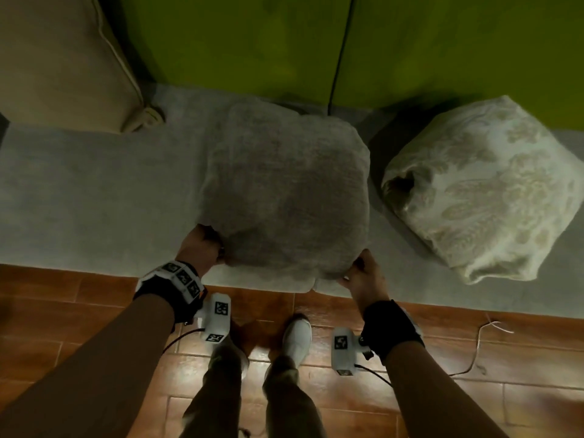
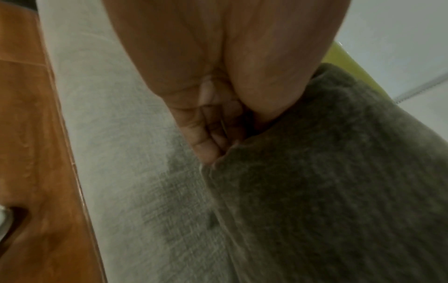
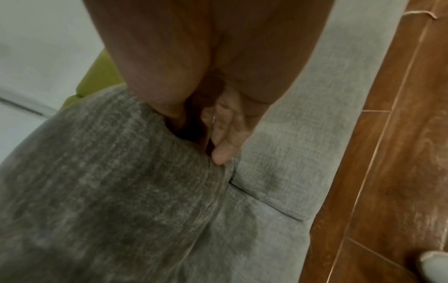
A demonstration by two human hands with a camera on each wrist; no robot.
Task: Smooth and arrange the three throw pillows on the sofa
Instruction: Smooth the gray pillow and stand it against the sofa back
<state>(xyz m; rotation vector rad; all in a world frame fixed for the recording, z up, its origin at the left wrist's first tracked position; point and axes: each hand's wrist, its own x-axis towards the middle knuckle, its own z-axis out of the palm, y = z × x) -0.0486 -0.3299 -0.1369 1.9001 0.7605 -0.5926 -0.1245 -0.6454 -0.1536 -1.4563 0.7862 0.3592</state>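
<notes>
A grey ribbed pillow (image 1: 284, 191) lies on the grey sofa seat (image 1: 94, 197) in the middle of the head view. My left hand (image 1: 202, 245) grips its near left corner, my right hand (image 1: 363, 273) its near right corner. In the left wrist view the left hand's fingers (image 2: 206, 134) curl round the grey pillow's edge (image 2: 327, 181). The right wrist view shows the right hand's fingers (image 3: 225, 137) pinching the grey pillow (image 3: 109, 181) by its seam. A cream floral pillow (image 1: 486, 191) sits crumpled to the right. A plain beige pillow (image 1: 60, 61) leans at the far left.
The green sofa back (image 1: 268, 42) runs behind the pillows. The seat's front edge meets a brown wooden floor (image 1: 79, 327), where my feet stand in white shoes (image 1: 297, 336). A thin cord (image 1: 480, 339) lies on the floor at the right.
</notes>
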